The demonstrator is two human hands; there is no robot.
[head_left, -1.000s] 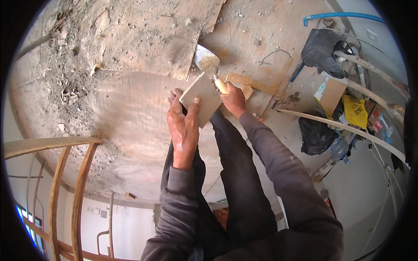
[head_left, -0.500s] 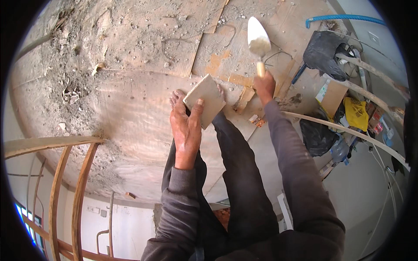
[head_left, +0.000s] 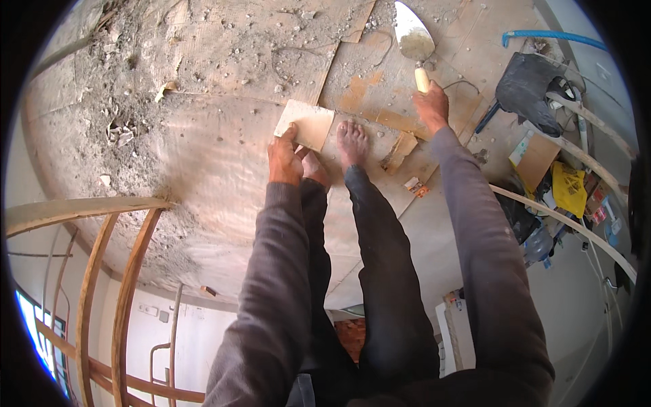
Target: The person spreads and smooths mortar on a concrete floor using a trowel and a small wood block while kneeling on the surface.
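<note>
My left hand (head_left: 285,160) grips a flat, pale square tile (head_left: 306,123) by its near edge, thumb on the upper face and fingers beneath. In my right hand (head_left: 432,107) is a trowel (head_left: 415,42), held by its light wooden handle, with the blade pointing away from me. Greyish residue coats the blade's lower half, while its tip shines bright. Tile and trowel are apart, the trowel farther off and to the right. Both hands are held out above the floor, over and beside my bare feet (head_left: 352,141).
Cardboard sheets (head_left: 224,146) strewn with rubble cover the floor. Wooden rails (head_left: 126,285) rise at the left. To the right lie a black bag (head_left: 525,85), a yellow bag (head_left: 568,188), a blue hose (head_left: 553,35) and long poles (head_left: 569,224). A broken cardboard-coloured piece (head_left: 400,150) lies near my right foot.
My left hand has reached farther forward with the tile, which now lies flatter and more to the left. The trowel has moved forward and slightly right. The whole view has shifted a little.
</note>
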